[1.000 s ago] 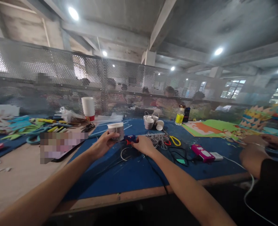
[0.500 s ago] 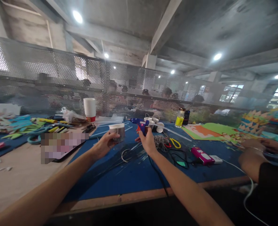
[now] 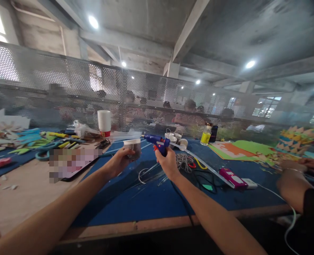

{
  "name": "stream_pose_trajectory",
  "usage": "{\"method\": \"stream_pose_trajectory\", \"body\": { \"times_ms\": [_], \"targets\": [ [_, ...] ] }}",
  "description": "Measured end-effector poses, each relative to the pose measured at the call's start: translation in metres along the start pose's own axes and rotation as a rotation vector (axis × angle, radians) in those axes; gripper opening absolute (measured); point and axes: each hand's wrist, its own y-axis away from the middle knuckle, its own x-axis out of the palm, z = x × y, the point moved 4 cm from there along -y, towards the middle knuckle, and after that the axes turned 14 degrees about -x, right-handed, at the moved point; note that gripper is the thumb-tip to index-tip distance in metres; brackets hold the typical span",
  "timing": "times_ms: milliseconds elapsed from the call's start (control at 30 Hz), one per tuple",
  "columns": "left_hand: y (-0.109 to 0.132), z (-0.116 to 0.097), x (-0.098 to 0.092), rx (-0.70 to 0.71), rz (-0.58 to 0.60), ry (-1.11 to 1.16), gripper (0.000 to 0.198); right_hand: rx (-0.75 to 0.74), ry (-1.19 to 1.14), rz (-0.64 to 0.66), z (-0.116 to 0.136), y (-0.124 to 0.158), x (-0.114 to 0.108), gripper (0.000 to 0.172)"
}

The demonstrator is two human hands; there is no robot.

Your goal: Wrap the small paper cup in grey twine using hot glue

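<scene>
My left hand (image 3: 119, 162) grips a small paper cup (image 3: 133, 148) with a white rim and dark wrapped sides, held upright above the blue mat (image 3: 151, 198). My right hand (image 3: 168, 160) is closed round the grip of a blue glue gun (image 3: 157, 141) with a lit red light. Its nozzle points left, close to the cup's rim. A clear glue stick (image 3: 199, 162) sticks out behind the gun to the right. The gun's black cord (image 3: 182, 202) runs along my right forearm.
Small white cups (image 3: 174, 137), grey string (image 3: 183, 160), yellow-handled scissors (image 3: 198, 163), a pink power strip (image 3: 233, 177) and a yellow bottle (image 3: 206, 134) lie beyond. A stack of white cups (image 3: 104, 122) stands at left. Another person's hands (image 3: 292, 180) work at right. A mesh screen (image 3: 66, 88) backs the table.
My right hand picked the glue gun up from the mat, raised it and turned its nozzle toward the cup. The left hand kept the cup nearly still.
</scene>
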Motion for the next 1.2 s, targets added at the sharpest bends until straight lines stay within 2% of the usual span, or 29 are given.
{"method": "stream_pose_trajectory", "body": {
  "times_ms": [200,400,767,933,1200],
  "targets": [
    [0.0,-0.003,0.0,0.003,-0.065,-0.041,0.036,-0.092,0.088,0.104,0.005,0.006,0.008,0.027],
    [-0.002,-0.001,-0.005,-0.017,-0.068,-0.041,0.041,-0.199,0.288,0.118,0.004,0.006,0.007,0.032],
    [-0.002,-0.001,-0.003,0.006,-0.062,-0.056,0.033,-0.221,0.567,0.185,-0.006,0.008,0.007,0.032],
    [-0.005,0.0,-0.004,0.014,-0.066,-0.06,0.029,-0.243,0.609,0.23,-0.004,0.009,0.008,0.033],
    [-0.008,0.001,-0.006,0.022,-0.046,-0.055,0.031,-0.26,0.645,0.222,-0.008,0.009,0.008,0.031]
  ]
}}
